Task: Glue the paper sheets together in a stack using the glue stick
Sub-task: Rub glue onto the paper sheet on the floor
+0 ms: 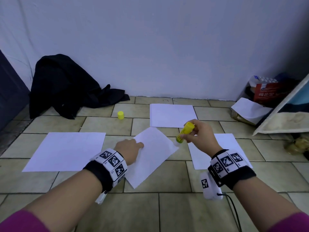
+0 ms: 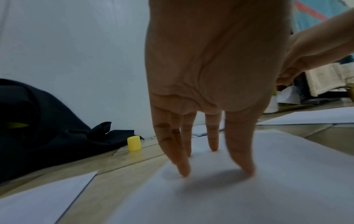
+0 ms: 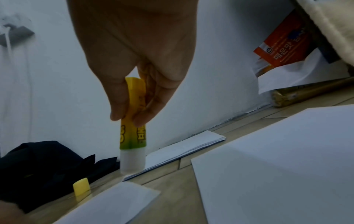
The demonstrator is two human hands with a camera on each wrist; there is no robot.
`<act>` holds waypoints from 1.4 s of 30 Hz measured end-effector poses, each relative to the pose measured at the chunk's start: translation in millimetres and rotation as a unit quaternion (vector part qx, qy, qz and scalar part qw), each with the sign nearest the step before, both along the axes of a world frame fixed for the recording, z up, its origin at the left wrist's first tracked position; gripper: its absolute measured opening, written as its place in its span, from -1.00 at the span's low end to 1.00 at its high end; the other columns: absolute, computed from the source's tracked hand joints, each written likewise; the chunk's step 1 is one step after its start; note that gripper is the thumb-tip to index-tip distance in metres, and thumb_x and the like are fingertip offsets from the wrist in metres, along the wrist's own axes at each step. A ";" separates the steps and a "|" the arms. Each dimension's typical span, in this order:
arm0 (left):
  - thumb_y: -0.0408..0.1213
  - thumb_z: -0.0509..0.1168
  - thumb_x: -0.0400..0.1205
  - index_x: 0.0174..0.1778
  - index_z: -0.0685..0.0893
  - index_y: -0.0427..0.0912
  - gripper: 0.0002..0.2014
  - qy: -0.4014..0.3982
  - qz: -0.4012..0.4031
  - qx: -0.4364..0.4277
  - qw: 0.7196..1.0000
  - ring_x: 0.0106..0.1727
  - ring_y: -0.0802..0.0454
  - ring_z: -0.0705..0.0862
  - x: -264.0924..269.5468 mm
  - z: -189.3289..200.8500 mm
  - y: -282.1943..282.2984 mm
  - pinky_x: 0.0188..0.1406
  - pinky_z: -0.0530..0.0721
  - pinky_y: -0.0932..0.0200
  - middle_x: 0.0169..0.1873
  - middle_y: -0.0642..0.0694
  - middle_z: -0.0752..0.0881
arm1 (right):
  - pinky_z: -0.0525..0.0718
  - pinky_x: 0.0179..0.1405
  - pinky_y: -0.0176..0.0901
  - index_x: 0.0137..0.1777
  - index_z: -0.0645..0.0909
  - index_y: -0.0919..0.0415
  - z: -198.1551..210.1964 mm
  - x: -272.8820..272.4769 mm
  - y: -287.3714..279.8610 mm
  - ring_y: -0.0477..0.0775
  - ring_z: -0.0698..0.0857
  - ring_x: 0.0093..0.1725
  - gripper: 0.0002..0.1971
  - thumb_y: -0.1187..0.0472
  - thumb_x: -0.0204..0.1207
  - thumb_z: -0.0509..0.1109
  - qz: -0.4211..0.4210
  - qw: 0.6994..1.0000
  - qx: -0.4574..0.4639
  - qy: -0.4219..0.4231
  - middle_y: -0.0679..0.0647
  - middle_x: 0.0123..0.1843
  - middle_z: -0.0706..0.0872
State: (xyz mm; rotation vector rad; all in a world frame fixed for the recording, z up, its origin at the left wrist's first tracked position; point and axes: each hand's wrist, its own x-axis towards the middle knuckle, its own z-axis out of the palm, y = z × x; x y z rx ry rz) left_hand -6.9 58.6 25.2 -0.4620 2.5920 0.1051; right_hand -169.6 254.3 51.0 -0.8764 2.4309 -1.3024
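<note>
The left hand (image 1: 129, 147) presses straight fingers (image 2: 240, 153) on the middle paper sheet (image 1: 151, 156) so it stays put, while the right hand (image 1: 198, 133) pinches the open glue stick (image 1: 183, 132), tip down at its corner.

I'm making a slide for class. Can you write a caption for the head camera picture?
Left hand presses the tilted paper sheet flat while the right hand holds the uncapped glue stick by its corner.

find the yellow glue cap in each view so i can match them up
Head: yellow cap on the floor tiles, upper centre-left, right of the black cloth.
Left wrist: cap left of centre, beside the cloth's edge.
Right wrist: cap lower left.
Shared landmark: the black cloth.
</note>
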 end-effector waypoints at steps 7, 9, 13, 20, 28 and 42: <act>-0.02 0.34 0.58 0.63 0.10 0.06 -0.25 0.062 -0.084 0.058 0.993 0.58 -0.05 0.17 8.8 -7.6 -1.6 0.26 0.53 0.01 0.63 -0.03 0.04 | 0.72 -0.32 -0.28 0.00 0.55 0.23 -11.7 -5.6 -21.8 0.07 0.71 -0.29 -0.76 0.40 0.43 0.53 -0.031 0.998 -0.048 -0.037 0.12 -0.24 0.66; 0.08 0.28 0.61 0.66 0.07 0.08 -0.25 0.040 -0.106 0.016 0.993 0.55 -0.08 0.22 7.6 -5.9 -1.4 0.26 0.52 0.00 0.60 -0.08 0.13 | 0.77 -0.16 -0.04 0.02 0.54 0.20 -16.1 -5.3 -31.4 0.14 0.73 -0.21 -0.78 0.35 0.46 0.50 -0.036 0.998 -0.034 -0.038 0.14 -0.17 0.68; 0.20 0.33 0.53 0.47 0.35 -0.18 -0.28 0.052 -0.067 -0.018 0.996 0.39 -0.10 0.35 -0.4 -2.9 2.7 0.12 0.56 0.00 0.41 -0.14 0.32 | 0.76 -0.07 0.07 0.07 0.52 0.17 -18.0 -1.1 -52.2 0.14 0.71 -0.17 -0.78 0.30 0.49 0.47 -0.034 0.999 -0.022 -0.033 0.20 -0.06 0.70; 0.15 0.37 0.52 0.43 0.32 -0.27 -0.27 0.062 -0.015 0.018 0.998 0.36 -0.12 0.35 -4.7 -11.1 7.1 0.23 0.56 -0.07 0.40 -0.17 0.34 | 0.58 -0.21 -0.19 0.17 0.53 0.22 -17.7 11.7 -98.8 0.12 0.69 -0.13 -0.72 0.27 0.50 0.46 0.010 1.000 0.004 -0.014 0.19 -0.03 0.70; 0.18 0.36 0.53 0.53 0.25 -0.31 -0.17 0.080 -0.018 0.021 0.996 0.42 -0.13 0.33 -0.1 -14.3 2.5 0.32 0.51 -0.09 0.47 -0.18 0.31 | 0.60 -0.18 -0.06 0.24 0.50 0.30 -13.4 20.8 -128.6 0.23 0.61 -0.12 -0.73 0.33 0.56 0.36 0.083 0.987 0.126 0.061 0.19 -0.09 0.58; 0.21 0.31 0.55 0.49 0.28 -0.27 -0.23 0.074 -0.048 0.015 0.996 0.39 -0.11 0.35 1.5 -13.6 -1.5 0.27 0.54 -0.06 0.43 -0.15 0.36 | 0.70 -0.07 0.02 0.16 0.56 0.15 -4.5 41.5 -27.2 0.13 0.70 -0.10 -0.72 0.23 0.49 0.49 0.211 0.955 0.188 0.086 0.14 -0.04 0.73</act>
